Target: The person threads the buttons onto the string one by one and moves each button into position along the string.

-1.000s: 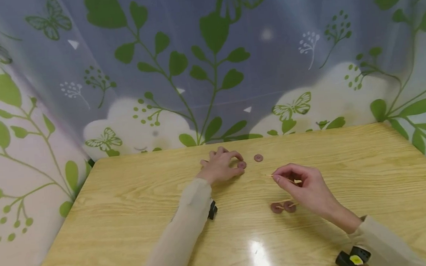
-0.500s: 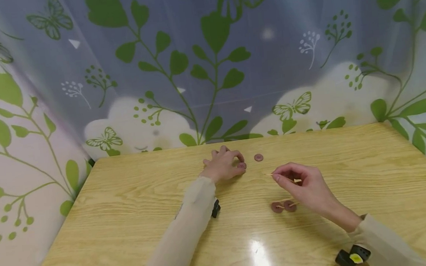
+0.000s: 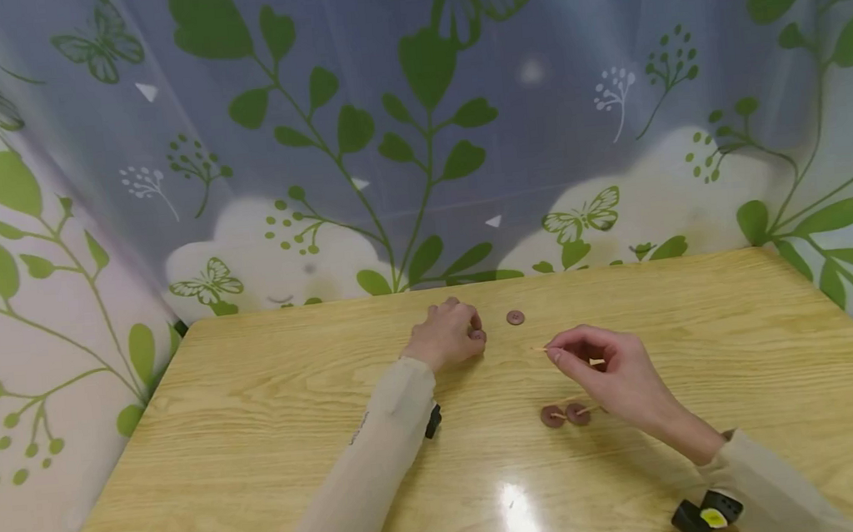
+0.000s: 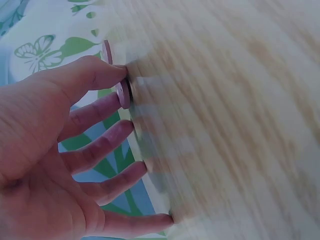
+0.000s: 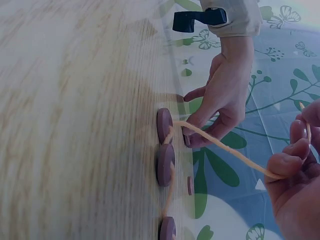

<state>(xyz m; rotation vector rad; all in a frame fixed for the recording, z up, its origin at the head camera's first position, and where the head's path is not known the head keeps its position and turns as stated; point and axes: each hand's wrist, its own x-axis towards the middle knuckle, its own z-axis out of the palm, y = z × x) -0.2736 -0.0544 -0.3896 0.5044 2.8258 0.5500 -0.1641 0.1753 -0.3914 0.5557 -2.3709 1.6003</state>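
My left hand [image 3: 444, 335] pinches a brown button [image 4: 123, 95] between thumb and index finger, low over the table. Its other fingers spread toward the wood in the left wrist view. To the right of it lies a loose brown button [image 3: 516, 317]. My right hand [image 3: 613, 368] holds a yellowish string [image 5: 230, 151], whose tip [image 3: 537, 348] pokes out from the thumb and index finger. Threaded brown buttons lie below that hand, one [image 3: 552, 416] beside another [image 3: 577, 414]. The right wrist view shows a third threaded button [image 5: 168, 229], partly cut off.
The wooden table [image 3: 260, 446] runs back to a hanging cloth [image 3: 359, 179] printed with leaves and butterflies. A second stretch of cloth [image 3: 34, 247] borders the left side. A black wrist camera [image 3: 705, 518] sits at the right cuff.
My left fingers have closed around the button, drawing it slightly left and toward me. The right hand keeps its place with the string.
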